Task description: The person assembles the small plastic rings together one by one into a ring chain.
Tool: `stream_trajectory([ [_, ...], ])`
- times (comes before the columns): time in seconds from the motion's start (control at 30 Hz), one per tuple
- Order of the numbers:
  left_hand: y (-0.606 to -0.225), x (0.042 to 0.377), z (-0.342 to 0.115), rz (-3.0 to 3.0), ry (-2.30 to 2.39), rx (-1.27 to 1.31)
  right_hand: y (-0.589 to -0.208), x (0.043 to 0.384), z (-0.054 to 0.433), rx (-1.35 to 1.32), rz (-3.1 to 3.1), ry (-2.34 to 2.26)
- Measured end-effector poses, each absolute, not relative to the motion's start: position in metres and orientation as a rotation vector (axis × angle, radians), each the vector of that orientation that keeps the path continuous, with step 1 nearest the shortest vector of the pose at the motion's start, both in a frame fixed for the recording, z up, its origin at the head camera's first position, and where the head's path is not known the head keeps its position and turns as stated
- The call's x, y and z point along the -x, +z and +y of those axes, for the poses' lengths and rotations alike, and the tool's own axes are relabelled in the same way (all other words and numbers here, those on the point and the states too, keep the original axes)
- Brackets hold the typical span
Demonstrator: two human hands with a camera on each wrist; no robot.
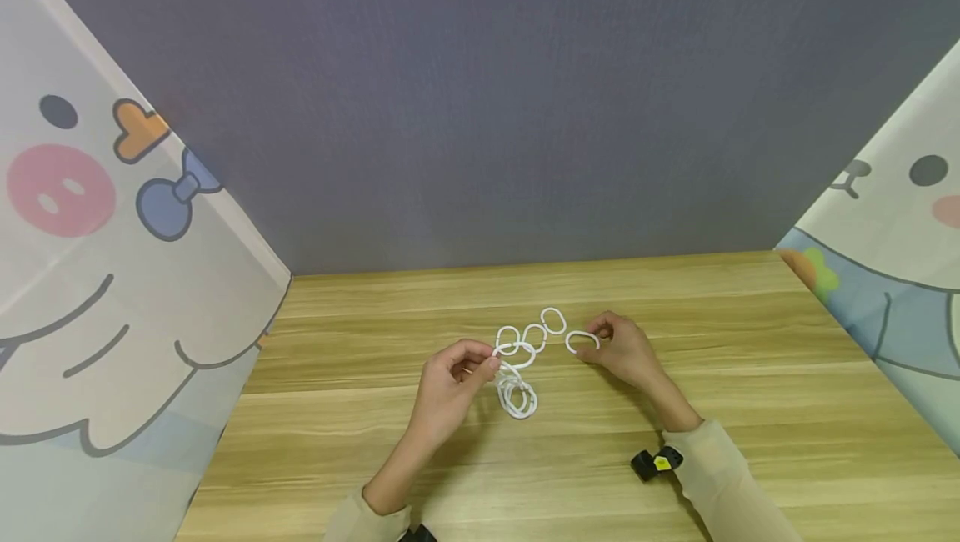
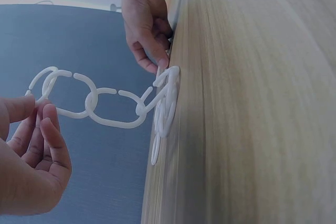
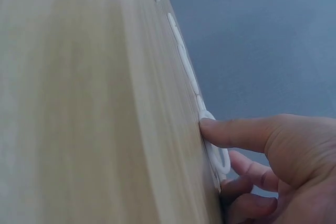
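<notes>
My left hand [image 1: 447,396] pinches the end link of a chain of white plastic links between thumb and fingers. In the left wrist view the chain [image 2: 116,125] stretches from that hand to a pile on the table; the links have small gaps in their sides. The piled links [image 1: 535,404] lie just right of the left hand in the head view. At the right, my right hand [image 1: 628,352] pinches a white open link [image 1: 582,333] by one side, low at the tabletop. Between the hands, loose-looking oval links [image 1: 553,309] lie in a row; whether they are joined is unclear.
A wood-grain table [image 1: 360,442] bears all the links. Behind it rises a grey panel [image 1: 480,108]. Cartoon-printed panels stand at the left [image 1: 142,292] and right [image 1: 900,233]. A black wrist camera [image 1: 647,465] sits on the right wrist.
</notes>
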State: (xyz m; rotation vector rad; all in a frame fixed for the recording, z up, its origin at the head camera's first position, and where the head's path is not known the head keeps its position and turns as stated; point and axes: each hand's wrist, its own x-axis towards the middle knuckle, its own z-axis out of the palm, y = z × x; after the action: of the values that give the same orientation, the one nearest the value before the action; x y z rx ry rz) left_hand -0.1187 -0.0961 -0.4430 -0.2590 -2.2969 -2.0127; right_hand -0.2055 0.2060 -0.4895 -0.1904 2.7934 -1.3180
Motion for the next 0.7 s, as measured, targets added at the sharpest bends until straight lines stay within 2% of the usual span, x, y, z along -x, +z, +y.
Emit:
stream_trajectory([
  [0.7,-0.4423,0.1184,-0.0973,-2.288,-2.028,0.261,-0.4912,0.2083,0.2075,0.283,2.773,-1.334],
])
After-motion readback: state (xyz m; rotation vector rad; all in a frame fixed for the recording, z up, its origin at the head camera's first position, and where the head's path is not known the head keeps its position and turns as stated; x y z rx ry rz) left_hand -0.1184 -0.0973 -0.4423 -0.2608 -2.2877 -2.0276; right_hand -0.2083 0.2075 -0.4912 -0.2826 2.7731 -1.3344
